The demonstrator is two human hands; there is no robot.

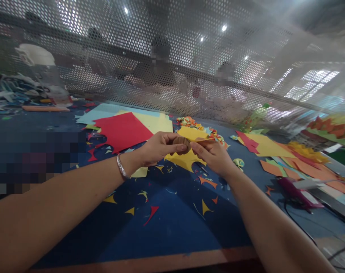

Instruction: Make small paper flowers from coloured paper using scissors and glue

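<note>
Hands (161, 147) hold brown piece (180, 142); pale patch (311, 198) on purple device (294, 190) is unreadable.

No text or numbers can be read

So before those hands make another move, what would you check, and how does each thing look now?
1. Left hand holding the brown ribbed piece: ok, between thumb and fingers.
2. Right hand gripping that piece too: cannot tell; its fingertips are right beside it.
3. Silver bracelet clear of the piece: ok, on the left wrist.
4. Blue tabletop free of scraps: not ok, one red paper scrap among several.
5. Purple device away from both hands: ok, off to the right.
</note>
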